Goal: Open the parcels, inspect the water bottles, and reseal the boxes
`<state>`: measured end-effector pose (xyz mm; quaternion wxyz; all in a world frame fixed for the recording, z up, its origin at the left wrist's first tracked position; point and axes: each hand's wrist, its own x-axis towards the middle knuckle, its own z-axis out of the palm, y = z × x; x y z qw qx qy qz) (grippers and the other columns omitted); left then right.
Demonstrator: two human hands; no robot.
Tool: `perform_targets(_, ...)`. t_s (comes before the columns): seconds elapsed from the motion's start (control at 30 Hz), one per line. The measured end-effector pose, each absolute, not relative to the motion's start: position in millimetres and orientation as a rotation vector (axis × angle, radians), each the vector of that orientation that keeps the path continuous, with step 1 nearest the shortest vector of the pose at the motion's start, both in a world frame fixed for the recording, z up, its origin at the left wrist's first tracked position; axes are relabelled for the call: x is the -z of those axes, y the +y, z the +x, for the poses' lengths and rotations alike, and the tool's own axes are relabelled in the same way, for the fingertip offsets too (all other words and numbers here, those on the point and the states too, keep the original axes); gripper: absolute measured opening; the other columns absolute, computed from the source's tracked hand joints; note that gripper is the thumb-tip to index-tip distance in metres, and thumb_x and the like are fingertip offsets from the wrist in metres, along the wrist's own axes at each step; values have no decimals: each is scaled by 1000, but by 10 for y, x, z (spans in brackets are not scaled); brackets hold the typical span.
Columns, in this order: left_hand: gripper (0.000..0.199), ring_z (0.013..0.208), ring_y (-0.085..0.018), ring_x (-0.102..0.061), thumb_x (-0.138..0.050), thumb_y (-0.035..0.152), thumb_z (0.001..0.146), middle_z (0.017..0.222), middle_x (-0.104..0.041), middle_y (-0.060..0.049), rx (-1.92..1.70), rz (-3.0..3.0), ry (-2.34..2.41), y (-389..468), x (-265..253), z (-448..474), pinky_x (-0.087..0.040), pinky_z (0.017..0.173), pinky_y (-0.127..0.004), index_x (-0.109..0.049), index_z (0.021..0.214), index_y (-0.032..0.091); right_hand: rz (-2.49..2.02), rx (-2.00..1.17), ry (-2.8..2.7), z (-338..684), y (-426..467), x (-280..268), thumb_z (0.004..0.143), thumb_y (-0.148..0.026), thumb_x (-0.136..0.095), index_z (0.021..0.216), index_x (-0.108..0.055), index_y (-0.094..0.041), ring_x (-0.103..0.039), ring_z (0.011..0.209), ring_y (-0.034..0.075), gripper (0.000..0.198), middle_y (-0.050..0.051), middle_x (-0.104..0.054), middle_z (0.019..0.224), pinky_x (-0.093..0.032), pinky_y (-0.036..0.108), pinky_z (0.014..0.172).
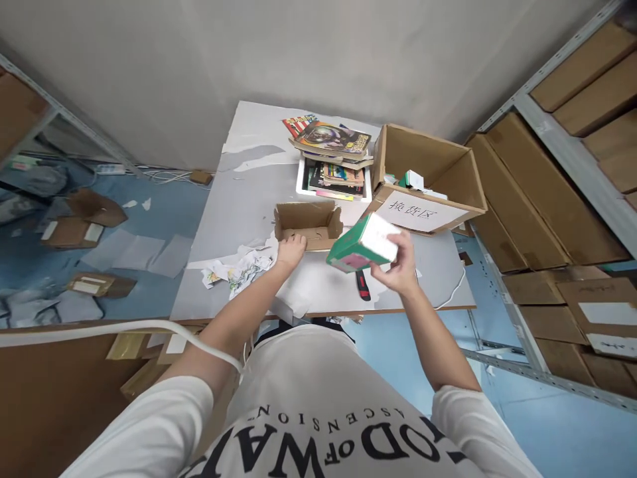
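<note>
Far L on the blue floor, an opened brown cardboard box (74,234) w/ white lbls, too small to read. On the table's L side, crumpled white paper w/ coloured print (241,269), wording illegible. L hand (292,251) has fingers curled over the near rim of a small open brown cardboard box (306,216), holding it; thumb hidden. Nearest, the white T-shirt (308,372) reads "GOD OF WAR ASCENSION", upside down from here. Far centre, a white rectangular tray (300,179) of books, topped by a dark glossy magazine (331,138); title unreadable. Nearer, the green & white cardboard carton (361,245) is up over the table, R of the small box; print too blurred to read. It hides the far end of a black & red cutter (363,285). R hand (402,269) grips the carton's R end. Far R, a large open brown cardboard box (423,146) has a handwritten white sign (421,212), "换货区"; near wall hides pt of its contents. R edge: metal shelving (545,133) w/ cartons, cut off by frame; lbl writing illegible.
</note>
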<state>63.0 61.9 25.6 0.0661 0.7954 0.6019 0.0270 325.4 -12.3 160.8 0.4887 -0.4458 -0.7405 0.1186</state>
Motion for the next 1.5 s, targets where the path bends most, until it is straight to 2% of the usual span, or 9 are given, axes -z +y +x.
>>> perform_targets(0.2,33,113,-33,-53,-52,10,75,108,-60,-20,-108,2528,1675,668,-361,533,-30,103,-50,-57,107,9,-1156,-583,-1902,3000,-549,-571,63,-18,-66,117,-45,-25,-47,120,27,59,12,-41,121,-55,37,79)
perform_targets(0.3,49,135,-37,-32,-59,14,70,132,-49,-22,-370,2544,1623,385,-420,399,-18,111,-56,-53,118,11,-1173,-653,-1932,2862,-551,-177,64,-17,-65,117,-44,-24,-44,123,27,58,12,-39,122,-53,40,85)
perform_targets(0.4,53,140,-32,-28,-56,17,73,143,-40,-16,-690,2382,1548,-47,-396,317,-20,114,-53,-48,126,16,-1189,-694,-1940,2760,-486,55,63,-14,-64,117,-43,-23,-43,124,28,59,13,-39,122,-50,41,90)
perform_targets(0.6,85,131,-32,-42,-67,45,73,144,-40,-19,-744,1740,1291,-468,-37,486,-42,102,-49,-29,144,17,-1279,-781,-2097,2708,-430,157,66,-13,-62,119,-38,-21,-41,129,27,59,17,-38,130,-47,42,94)
perform_targets(0.83,114,137,-34,-34,-84,43,57,151,-30,-20,-723,1725,1076,-252,112,624,-34,109,-49,-20,148,17,-1284,-774,-2267,2733,-369,-183,79,-30,-60,117,-46,-19,-31,139,28,42,19,-36,144,-35,50,106)
perform_targets(1.0,102,132,-33,-41,-83,37,60,142,-41,-19,-635,1874,1140,-188,75,659,-35,108,-49,-29,143,16,-1408,-763,-2380,2649,-284,-430,87,-43,-53,119,-51,-18,-45,128,28,40,17,-47,138,-34,50,105)
perform_targets(1.2,96,127,-32,-44,-86,32,57,134,-45,-18,-565,1966,1130,-125,104,700,-39,105,-47,-35,136,15,-1488,-523,-2730,2529,-285,-686,88,-35,-53,134,-43,-17,-39,131,33,50,19,-42,143,-25,63,106)
perform_targets(1.37,87,123,-32,-47,-84,34,58,128,-48,-16,-580,1976,1136,-51,111,716,-40,103,-46,-39,130,15,-1525,-288,-2886,2393,-303,-772,90,-23,-45,139,-36,-10,-45,123,38,52,26,-41,141,-36,56,99)
perform_targets(1.5,80,117,-30,-51,-83,34,58,121,-52,-13,-575,1953,1121,-67,71,721,-44,98,-43,-43,125,17,-1531,-510,-2802,2512,-105,-718,92,-23,-39,135,-39,-16,-60,106,30,43,19,-61,119,-47,42,89)
